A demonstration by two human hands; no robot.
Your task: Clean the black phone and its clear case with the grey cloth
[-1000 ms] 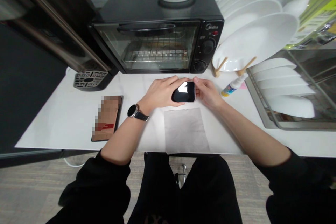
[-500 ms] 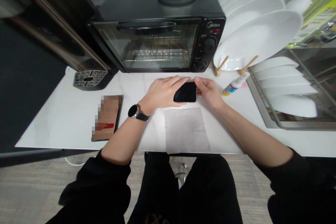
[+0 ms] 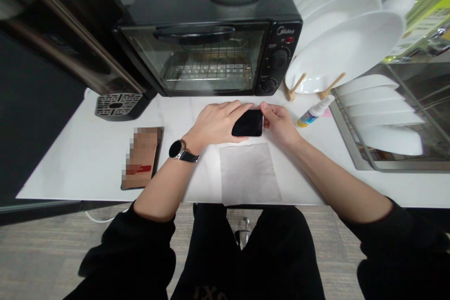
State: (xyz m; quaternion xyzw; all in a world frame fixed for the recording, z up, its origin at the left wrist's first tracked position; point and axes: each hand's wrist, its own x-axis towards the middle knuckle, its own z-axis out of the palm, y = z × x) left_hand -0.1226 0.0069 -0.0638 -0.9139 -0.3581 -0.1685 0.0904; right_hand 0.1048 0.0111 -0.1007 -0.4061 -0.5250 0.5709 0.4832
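A black smartphone (image 3: 249, 123) with a dark screen is held just above the white counter (image 3: 87, 159), in front of the toaster oven. My left hand (image 3: 216, 124), with a wristwatch on the wrist, grips its left end and near edge. My right hand (image 3: 279, 124) pinches its right end with thumb and fingers. A thin white tissue sheet (image 3: 249, 173) lies flat on the counter just below the phone, towards me.
A black toaster oven (image 3: 211, 56) stands at the back with a white pot on top. White plates (image 3: 337, 51) lean in a wooden rack on the right. A small spray bottle (image 3: 312, 113) lies beside a dish drainer (image 3: 386, 122). A brown packet (image 3: 142, 157) lies at left.
The phone's screen showed a bright reflection a second ago and is dark now. The phone tilted slightly between my hands; both hands stay in place.
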